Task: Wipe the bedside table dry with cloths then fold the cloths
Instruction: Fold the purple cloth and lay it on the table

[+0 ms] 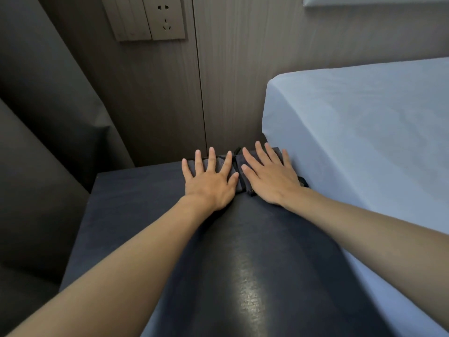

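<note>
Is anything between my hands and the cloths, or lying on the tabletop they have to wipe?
Nothing visible. The left hand and right hand both press flat on the cloths at the far edge of the bedside table; its nearer surface shows only a sheen.

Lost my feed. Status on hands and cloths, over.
Left hand flat on left cloth. Right hand flat on right cloth. Both at far edge of table. Bed close on the right.

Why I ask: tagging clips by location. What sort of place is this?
Probably a bedroom, perhaps a hotel's: a bed in a pale sheet beside a dark bedside table, a socket-and-switch panel on the wall behind.
</note>
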The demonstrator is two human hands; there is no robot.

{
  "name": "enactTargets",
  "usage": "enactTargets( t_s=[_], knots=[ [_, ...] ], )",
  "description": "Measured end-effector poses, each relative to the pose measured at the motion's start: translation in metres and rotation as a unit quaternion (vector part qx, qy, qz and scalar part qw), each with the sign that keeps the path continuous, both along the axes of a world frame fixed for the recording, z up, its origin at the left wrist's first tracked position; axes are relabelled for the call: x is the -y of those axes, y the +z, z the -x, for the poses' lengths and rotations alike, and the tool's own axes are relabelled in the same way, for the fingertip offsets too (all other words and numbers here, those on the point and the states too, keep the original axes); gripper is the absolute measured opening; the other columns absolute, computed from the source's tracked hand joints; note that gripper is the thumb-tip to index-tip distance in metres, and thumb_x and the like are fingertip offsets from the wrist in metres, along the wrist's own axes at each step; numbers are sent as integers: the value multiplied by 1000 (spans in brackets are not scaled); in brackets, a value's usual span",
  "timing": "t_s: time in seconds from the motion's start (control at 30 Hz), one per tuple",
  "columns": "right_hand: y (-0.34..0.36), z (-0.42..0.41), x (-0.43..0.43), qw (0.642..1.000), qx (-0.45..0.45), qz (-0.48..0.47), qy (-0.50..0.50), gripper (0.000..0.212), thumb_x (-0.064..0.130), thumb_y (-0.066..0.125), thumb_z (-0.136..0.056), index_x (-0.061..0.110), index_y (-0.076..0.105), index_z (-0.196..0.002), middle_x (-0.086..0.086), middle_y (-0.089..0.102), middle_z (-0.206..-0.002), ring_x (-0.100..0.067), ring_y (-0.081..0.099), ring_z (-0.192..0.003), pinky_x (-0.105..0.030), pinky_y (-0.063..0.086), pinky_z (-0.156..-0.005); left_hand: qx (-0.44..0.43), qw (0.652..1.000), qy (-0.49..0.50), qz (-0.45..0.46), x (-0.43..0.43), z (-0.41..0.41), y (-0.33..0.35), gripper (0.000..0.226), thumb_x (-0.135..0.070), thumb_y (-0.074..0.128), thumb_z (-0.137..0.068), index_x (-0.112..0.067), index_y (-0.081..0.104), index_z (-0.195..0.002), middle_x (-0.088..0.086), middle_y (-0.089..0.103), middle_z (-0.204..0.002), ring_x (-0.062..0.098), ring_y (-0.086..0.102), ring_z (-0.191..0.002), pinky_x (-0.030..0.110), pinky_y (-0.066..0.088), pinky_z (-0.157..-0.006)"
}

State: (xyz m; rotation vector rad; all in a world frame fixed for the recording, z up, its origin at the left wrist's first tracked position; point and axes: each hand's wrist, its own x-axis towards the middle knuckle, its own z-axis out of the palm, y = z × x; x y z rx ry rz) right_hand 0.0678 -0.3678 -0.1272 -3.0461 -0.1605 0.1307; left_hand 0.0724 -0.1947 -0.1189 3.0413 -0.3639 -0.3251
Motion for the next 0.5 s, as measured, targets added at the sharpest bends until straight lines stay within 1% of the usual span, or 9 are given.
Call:
enactTargets(
  t_s=[0.07, 0.17, 0.23, 0.3, 0.4, 0.5],
  knots=[
    [2, -2, -1, 1000, -7, -4, -8, 58, 56, 5, -103, 42, -6, -159, 1, -13, -170, -20, -16, -155, -53, -10, -123, 14, 1000, 20, -4, 5, 3, -1, 63, -60, 8, -100, -39, -18, -154, 6, -21, -166, 39, -26, -148, 65, -14, -114],
    [5, -3, -4, 1000, -20, 2, -19, 57, 54, 4, -104, 42, -8, -159, 2, -14, -169, -20, -17, -155, -54, -11, -123, 9, 999, 39, 3, 9, 3, 0, 63, -57, 8, -101, -36, -18, -155, 6, -22, -165, 40, -28, -147, 66, -15, -114],
    [7, -5, -4, 999, -34, 17, -14, 56, 48, 5, -106, 40, -11, -158, 1, -17, -169, -20, -20, -154, -54, -15, -122, -1, 999, 36, 17, 8, 0, 2, 64, -58, 9, -101, -36, -19, -155, 4, -23, -165, 39, -28, -147, 66, -16, -114],
    [11, -9, -2, 998, -64, 28, -8, 57, 46, 6, -106, 38, -18, -157, -1, -22, -168, -21, -23, -153, -53, -19, -120, -7, 999, 27, 29, 4, -1, 2, 66, -59, 11, -101, -35, -19, -155, 3, -23, -165, 37, -28, -147, 65, -16, -114],
    [17, -15, 0, 993, -111, 40, -3, 61, 53, 5, -104, 37, -25, -154, -3, -28, -165, -23, -29, -151, -51, -24, -118, 12, 1000, 2, 19, -2, 2, 1, 66, -58, 9, -101, -33, -20, -155, 2, -23, -165, 35, -27, -148, 62, -16, -116],
    [19, -13, 0, 992, -117, 53, 6, 61, 57, 5, -103, 41, -26, -153, -2, -30, -164, -24, -30, -150, -55, -25, -117, 22, 1000, -20, 9, -7, 4, -1, 65, -57, 8, -101, -33, -19, -155, 2, -23, -165, 34, -25, -149, 61, -14, -117]
  ],
)
